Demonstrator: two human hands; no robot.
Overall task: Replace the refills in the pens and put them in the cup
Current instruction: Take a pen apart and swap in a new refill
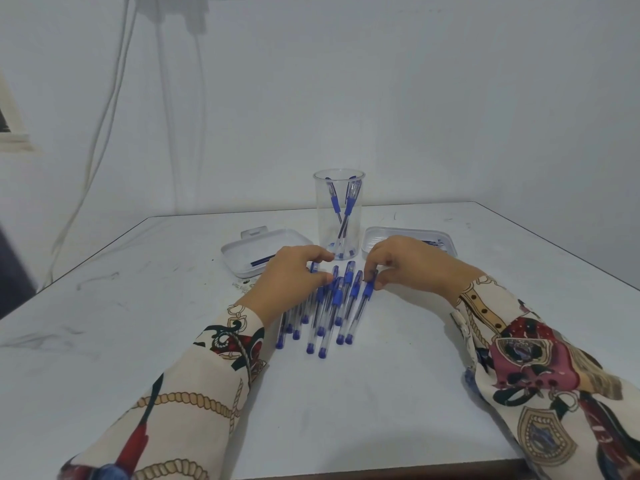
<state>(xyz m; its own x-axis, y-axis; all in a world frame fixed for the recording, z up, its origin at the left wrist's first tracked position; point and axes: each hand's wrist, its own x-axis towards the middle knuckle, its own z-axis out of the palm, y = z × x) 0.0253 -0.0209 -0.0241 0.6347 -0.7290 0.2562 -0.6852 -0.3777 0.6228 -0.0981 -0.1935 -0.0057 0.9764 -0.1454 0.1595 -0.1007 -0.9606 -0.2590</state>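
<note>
Several clear pens with blue caps and grips lie side by side in a loose row at the table's middle. My left hand rests over the left part of the row, fingers curved down onto the pens. My right hand pinches the cap end of the rightmost pen between thumb and fingers. Behind them stands a clear plastic cup holding a few blue pens upright.
A white tray with blue refills sits back left of the cup, and a second white tray sits back right, partly hidden by my right hand. Small clear bits lie left of my left hand. Cables hang on the wall.
</note>
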